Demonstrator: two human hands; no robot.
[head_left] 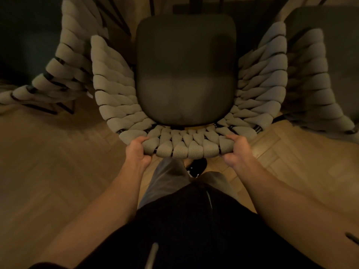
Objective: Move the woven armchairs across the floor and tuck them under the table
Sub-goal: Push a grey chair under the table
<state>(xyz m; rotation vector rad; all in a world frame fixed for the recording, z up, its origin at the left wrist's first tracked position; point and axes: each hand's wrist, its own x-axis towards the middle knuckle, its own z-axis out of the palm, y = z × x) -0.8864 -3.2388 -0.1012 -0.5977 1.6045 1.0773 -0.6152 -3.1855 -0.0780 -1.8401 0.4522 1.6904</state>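
Hands gripped the curved back rim of a woven armchair (186, 105) as a person stood directly behind it on a wooden parquet floor (48, 162). The left hand (137, 150) and the right hand (236, 150) each wrapped round the rope-woven top edge, fingers curled over the inside, thumbs underneath, near opposite ends of the backrest. The chair faced away, its dark seat cushion (185, 70) pointing toward dim dark shapes at the top of the view, where the table presumably stood; its edge could not be made out. A second woven armchair (64, 61) sat close on the left and a third (314, 78) close on the right, their woven arms just beside the held chair's. The tight gap looked the main risk: a skewed push could catch the arms against either neighbour. A dark shoe (196, 167) was planted just behind the backrest.
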